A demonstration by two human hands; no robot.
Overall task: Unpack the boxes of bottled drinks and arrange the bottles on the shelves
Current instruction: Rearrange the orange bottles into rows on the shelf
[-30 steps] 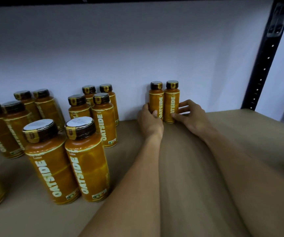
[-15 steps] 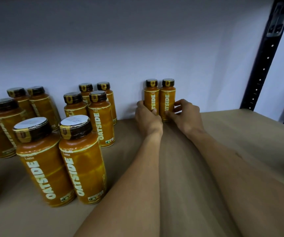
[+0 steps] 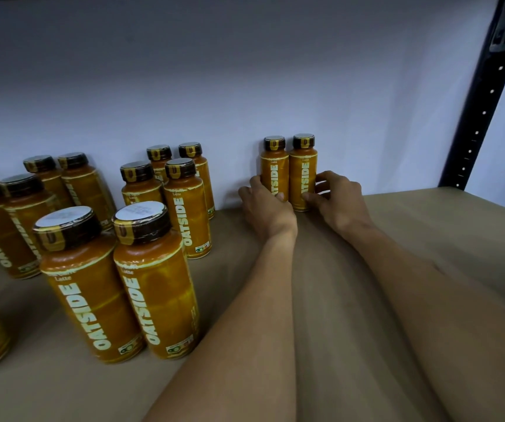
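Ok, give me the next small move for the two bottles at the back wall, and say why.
Probably release both and draw the hands back. The left hand holds the left bottle, the right hand the right bottle; both stand upright on the shelf, side by side at the wall.

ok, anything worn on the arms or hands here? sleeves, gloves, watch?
Nothing worn that shows. The left hand and right hand are ungloved. The left forearm and right forearm are uncovered to the frame edge, with no sleeves, watch or bands. No rings are visible, but some fingers are partly hidden.
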